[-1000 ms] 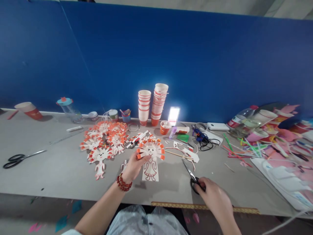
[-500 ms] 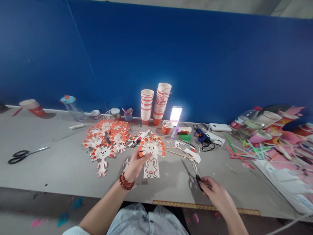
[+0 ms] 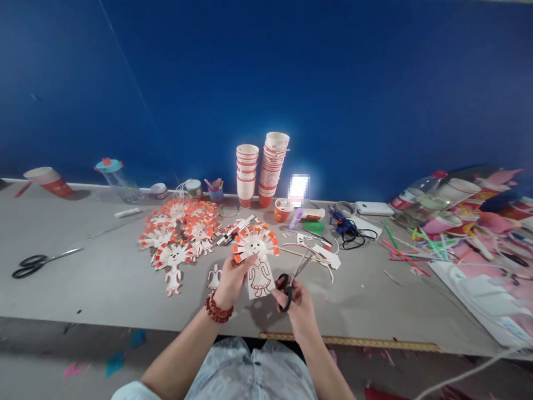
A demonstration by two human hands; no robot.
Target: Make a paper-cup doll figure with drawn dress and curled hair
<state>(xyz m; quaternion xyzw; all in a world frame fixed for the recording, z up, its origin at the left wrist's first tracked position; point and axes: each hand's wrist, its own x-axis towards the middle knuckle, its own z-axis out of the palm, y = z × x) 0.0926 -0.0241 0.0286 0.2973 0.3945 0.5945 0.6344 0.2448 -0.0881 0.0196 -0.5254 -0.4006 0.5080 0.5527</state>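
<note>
Between thumb and fingers, my left hand [image 3: 233, 278] pinches a paper doll head [image 3: 255, 244] with a drawn face and an orange-tipped fringe. Just below that head is a white paper piece with a drawn dress figure [image 3: 260, 278]; whether they are joined I cannot tell. My right hand [image 3: 297, 303] is closed round black-handled scissors [image 3: 286, 291], their blades pointing up and away, and its fingertips reach the lower right edge of the drawn paper. A small cut-out dress [image 3: 214, 278] lies left of my left hand. A pile of similar fringed dolls [image 3: 179, 228] is farther left.
Two tall stacks of paper cups [image 3: 247, 178] stand by the blue wall. A second pair of scissors [image 3: 33, 265] lies far left. Paper scraps [image 3: 325, 255], a glue gun [image 3: 343, 222] and a cluttered heap of straws [image 3: 416, 239] and cups occupy the right side.
My right hand has moved left with the scissors, from the table's right side to the drawn paper. The scissors have turned. The drawn paper now tilts slightly.
</note>
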